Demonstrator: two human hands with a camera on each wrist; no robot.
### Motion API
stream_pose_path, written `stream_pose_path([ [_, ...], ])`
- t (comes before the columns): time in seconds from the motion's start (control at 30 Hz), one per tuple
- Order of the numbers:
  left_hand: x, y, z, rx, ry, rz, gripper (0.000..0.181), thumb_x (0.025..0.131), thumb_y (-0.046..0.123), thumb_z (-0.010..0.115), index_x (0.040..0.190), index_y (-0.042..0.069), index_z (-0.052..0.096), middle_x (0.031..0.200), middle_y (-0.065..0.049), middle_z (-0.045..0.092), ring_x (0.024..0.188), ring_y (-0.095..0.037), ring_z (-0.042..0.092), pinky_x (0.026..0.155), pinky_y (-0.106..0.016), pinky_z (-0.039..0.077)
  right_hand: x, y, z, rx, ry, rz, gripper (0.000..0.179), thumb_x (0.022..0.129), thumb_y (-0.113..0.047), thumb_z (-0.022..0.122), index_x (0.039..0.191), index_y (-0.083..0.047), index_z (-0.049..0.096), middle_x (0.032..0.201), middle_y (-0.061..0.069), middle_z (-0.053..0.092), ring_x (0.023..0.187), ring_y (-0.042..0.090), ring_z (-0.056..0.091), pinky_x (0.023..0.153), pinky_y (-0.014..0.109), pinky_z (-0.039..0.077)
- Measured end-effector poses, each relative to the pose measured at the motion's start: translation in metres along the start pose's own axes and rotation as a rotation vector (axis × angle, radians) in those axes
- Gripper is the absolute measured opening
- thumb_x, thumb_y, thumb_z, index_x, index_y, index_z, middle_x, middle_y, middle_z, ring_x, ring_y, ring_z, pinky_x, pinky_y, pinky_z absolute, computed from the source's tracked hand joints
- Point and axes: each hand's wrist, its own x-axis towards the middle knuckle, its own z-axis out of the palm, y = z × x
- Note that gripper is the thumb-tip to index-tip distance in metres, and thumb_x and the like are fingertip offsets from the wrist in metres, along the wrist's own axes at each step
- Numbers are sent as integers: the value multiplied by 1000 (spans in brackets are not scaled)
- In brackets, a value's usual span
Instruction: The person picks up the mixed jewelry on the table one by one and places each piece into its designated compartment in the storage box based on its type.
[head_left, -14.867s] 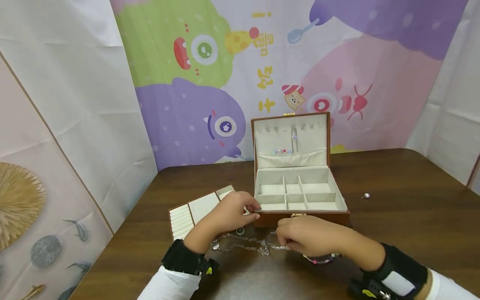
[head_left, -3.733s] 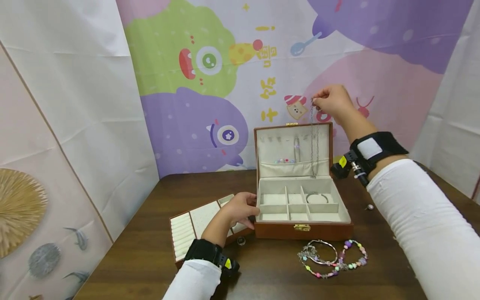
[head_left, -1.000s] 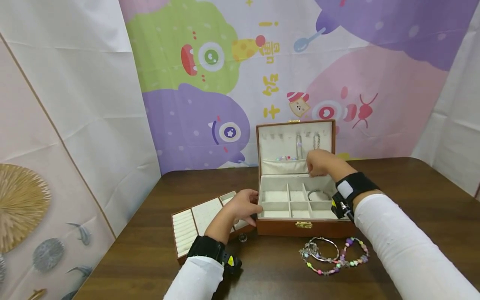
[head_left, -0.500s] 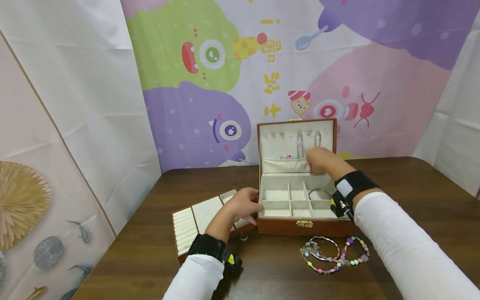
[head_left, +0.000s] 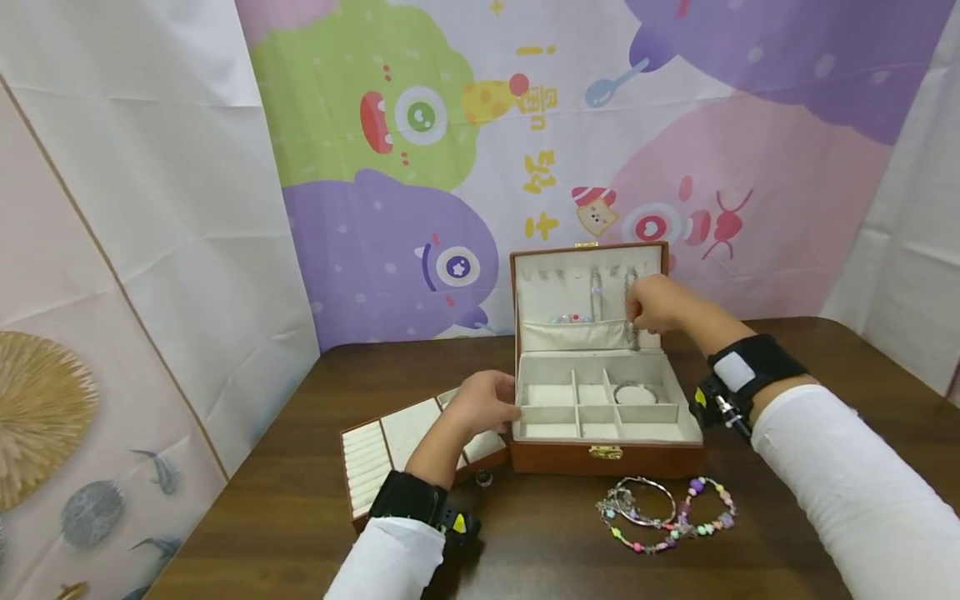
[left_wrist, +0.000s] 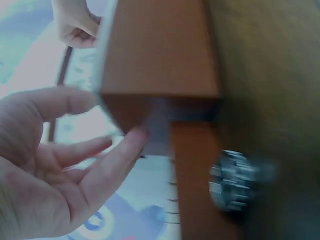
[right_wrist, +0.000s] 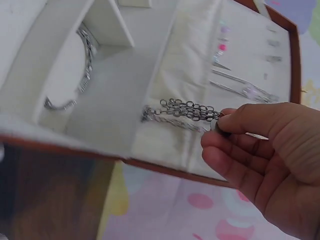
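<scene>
In the head view, my right hand (head_left: 654, 304) is in front of the raised lid of a brown jewelry box (head_left: 547, 460). Its thumb and index finger pinch a silver chain necklace (right_wrist: 190, 109), which hangs down over the lid's cloth pocket. My left hand (head_left: 482, 404) is at the box's front left corner, thumb on the rim and fingers along the side wall. The left wrist view shows those fingers loosely extended. A silver chain bracelet (right_wrist: 88, 62) lies in the back right compartment. Another necklace (head_left: 596, 296) hangs on the lid, and colored beads (head_left: 573, 318) show above the pocket.
A lift-out tray (head_left: 408, 429) with ring rolls lies left of the box, partly behind my left forearm. A ring (head_left: 483, 478) is on the table before it. A silver bangle (head_left: 672, 502) and a beaded bracelet (head_left: 723, 522) lie in front of the box.
The necklace went from the table to above the lid, then down against it. The chain bracelet now sits in a compartment. Just now my right hand has shifted rightward and slightly up. My left hand stays.
</scene>
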Motion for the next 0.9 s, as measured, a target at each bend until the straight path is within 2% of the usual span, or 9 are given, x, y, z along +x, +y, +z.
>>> stream_pose_path([
  [0.1,2,17,-5,173,153,82,43,82,7,72,123,-2,62,113,-17,64,90,-27,67,77,-36,55,-4,1,-9,-7,35,-37,10,79,6,63,75,-1,69,64,1,62,55,14,57,60,38,52],
  [0.2,11,36,-7,294,255,196,33,84,8,70,116,0,68,106,-12,69,96,-25,66,82,-36,53,-6,-1,-18,-34,68,-65,10,78,5,63,74,-2,69,68,2,64,62,18,59,64,41,52],
  [0.3,26,55,-6,390,264,310,25,87,5,65,111,4,71,101,-10,72,92,-22,68,78,-33,54,-7,-4,-26,-43,97,-72,9,78,4,63,75,-2,69,71,4,64,68,22,59,67,44,52],
  [0.43,51,75,0,555,210,400,24,92,4,59,112,7,73,105,-7,72,94,-18,68,78,-28,54,-8,-11,-37,-23,125,-25,8,82,4,62,79,-1,69,75,6,64,72,25,59,70,46,51],
  [0.53,72,82,6,663,168,382,27,94,3,55,114,8,73,110,-4,71,101,-18,66,82,-27,53,-7,-17,-45,-27,160,-2,8,84,4,62,82,0,69,78,9,64,75,28,60,73,47,51],
  [0.67,95,83,12,749,90,260,31,96,1,52,116,11,73,121,-1,67,112,-17,61,92,-27,49,-5,-24,-53,-40,210,13,10,85,3,60,87,3,69,83,13,66,80,30,60,76,48,51],
  [0.77,108,83,14,826,52,187,32,95,0,53,117,13,72,124,1,65,116,-16,58,96,-27,46,-2,-26,-58,-30,238,36,12,86,3,58,90,4,70,87,16,67,83,31,61,78,49,51],
  [0.9,119,84,18,931,49,156,27,95,7,57,117,14,72,120,1,66,114,-17,59,96,-28,46,1,-25,-65,-16,286,67,15,86,1,58,92,6,71,89,18,67,85,34,61,78,49,50],
])
